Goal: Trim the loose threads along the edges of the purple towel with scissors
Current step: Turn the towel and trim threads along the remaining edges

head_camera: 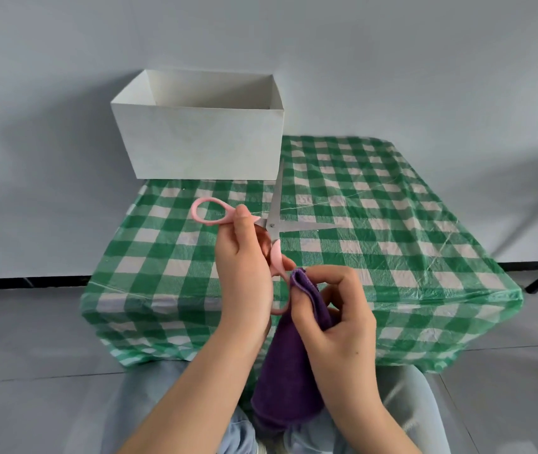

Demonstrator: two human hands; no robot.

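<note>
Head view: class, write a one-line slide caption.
Left hand holds open pink scissors while right hand pinches a purple towel above the checked table.

Sparsely furnished indoor room, type undetermined. Evidence: plain pale painted wall (392,60) with black skirting strip (25,282); grey tiled floor (32,339); small table under green-and-white checked plastic cloth (375,224); open white cardboard box (202,142) at its far left corner.

White box (202,142) at tablecloth's (392,224) far-left corner, right side open
</note>
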